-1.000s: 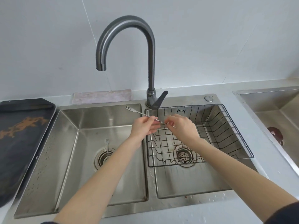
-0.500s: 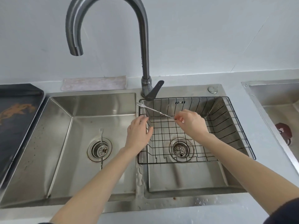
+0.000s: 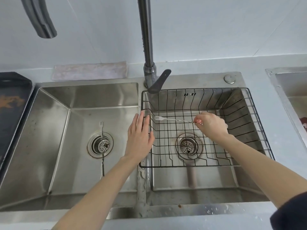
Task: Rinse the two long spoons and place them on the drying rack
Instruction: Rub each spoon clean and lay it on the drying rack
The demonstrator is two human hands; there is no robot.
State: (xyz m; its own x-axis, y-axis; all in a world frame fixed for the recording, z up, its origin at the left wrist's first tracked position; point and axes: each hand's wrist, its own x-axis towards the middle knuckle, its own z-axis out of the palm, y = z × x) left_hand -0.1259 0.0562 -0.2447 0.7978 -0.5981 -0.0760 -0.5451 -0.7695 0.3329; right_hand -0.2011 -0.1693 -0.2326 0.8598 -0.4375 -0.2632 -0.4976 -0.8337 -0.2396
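A double steel sink (image 3: 139,103) is seen from above, with a black wire drying rack (image 3: 245,123) sat in the right basin. One long utensil (image 3: 172,120) is pinched by its handle end in the right hand (image 3: 211,127), fingers closed round it, held roughly level over the back half of the rack; whether it's touching the wires can't really be told. Its working end looks pronged, more fork than spoon tbh. The very tip of the handle is mostly hidden by the fingers.

The left hand (image 3: 140,138) is flat and spread wide, nothing in it, hovering over the divider between the two basins, right by the rack's left edge.

The second utensil (image 3: 101,146) is lying in the left basin, laid straight across the drain strainer (image 3: 100,144), pronged end towards the back wall. Part of its shaft gets lost against the strainer.

The tap (image 3: 147,40) is cut off at the top of the frame, only the riser and the spout tip (image 3: 43,20) are shown. No water stream can be made out. A dark tray (image 3: 11,97) at the left edge and another sink (image 3: 292,97) at the right are both cropped.
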